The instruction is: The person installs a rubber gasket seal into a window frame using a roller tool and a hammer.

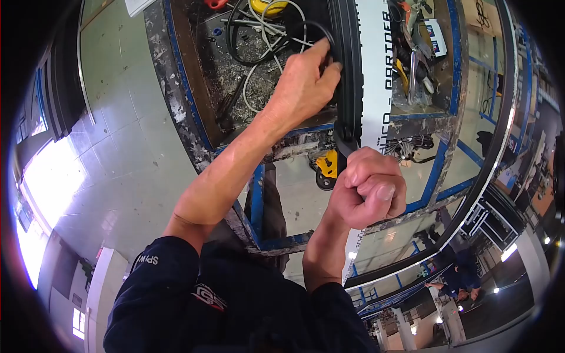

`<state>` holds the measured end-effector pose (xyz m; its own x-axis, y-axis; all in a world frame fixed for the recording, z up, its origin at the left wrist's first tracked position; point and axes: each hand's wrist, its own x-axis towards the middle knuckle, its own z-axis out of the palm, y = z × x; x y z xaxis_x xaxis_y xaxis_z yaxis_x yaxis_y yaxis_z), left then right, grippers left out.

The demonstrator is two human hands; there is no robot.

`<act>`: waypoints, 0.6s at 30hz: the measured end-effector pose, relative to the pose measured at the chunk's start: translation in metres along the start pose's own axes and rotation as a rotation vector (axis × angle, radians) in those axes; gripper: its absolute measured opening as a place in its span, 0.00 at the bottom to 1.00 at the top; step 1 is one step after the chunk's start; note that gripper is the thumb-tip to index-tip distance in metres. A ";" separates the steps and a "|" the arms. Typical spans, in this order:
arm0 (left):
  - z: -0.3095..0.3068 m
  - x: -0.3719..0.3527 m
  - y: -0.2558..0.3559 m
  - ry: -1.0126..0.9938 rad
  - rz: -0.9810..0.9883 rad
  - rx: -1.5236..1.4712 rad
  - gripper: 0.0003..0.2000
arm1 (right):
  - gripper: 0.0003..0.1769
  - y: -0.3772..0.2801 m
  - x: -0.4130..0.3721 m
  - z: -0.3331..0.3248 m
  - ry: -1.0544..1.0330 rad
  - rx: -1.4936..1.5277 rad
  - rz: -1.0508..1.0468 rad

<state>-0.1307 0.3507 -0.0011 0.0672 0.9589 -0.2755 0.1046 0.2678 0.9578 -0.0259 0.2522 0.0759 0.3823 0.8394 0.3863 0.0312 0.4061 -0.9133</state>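
A long black profile runs up the view alongside a white strip with dark lettering. My left hand is at the profile's left side, its thumb and forefinger curled at a thin black rubber strip that loops in from the left. Exactly how the fingertips grip it is partly hidden. Closer to my body, my right hand is closed in a fist at the profile's near end. A flat black strip leads into that fist; the part inside is hidden.
A worn blue-edged bench has a left compartment with cables and metal shavings. Its right compartment holds hand tools. A yellow-and-black object sits below. A large curved black frame stands right. Another person is farther back.
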 end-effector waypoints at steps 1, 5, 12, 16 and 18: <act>0.000 0.001 0.001 0.023 0.032 -0.024 0.15 | 0.18 0.000 -0.001 -0.001 -0.019 -0.017 -0.027; -0.002 0.007 0.003 0.060 0.161 -0.041 0.31 | 0.18 0.002 -0.003 -0.006 -0.061 -0.027 -0.085; -0.007 0.015 0.003 0.064 0.223 0.132 0.32 | 0.19 0.004 0.006 0.011 0.098 0.014 -0.029; -0.012 0.025 0.010 0.056 0.245 0.108 0.31 | 0.18 0.003 0.000 0.010 0.170 -0.011 -0.057; -0.012 0.027 0.008 0.021 0.219 0.050 0.31 | 0.17 0.005 0.007 0.020 0.158 -0.079 -0.008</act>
<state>-0.1404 0.3799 0.0004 0.0728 0.9956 -0.0595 0.1389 0.0490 0.9891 -0.0414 0.2675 0.0770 0.5222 0.7661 0.3746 0.1051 0.3781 -0.9198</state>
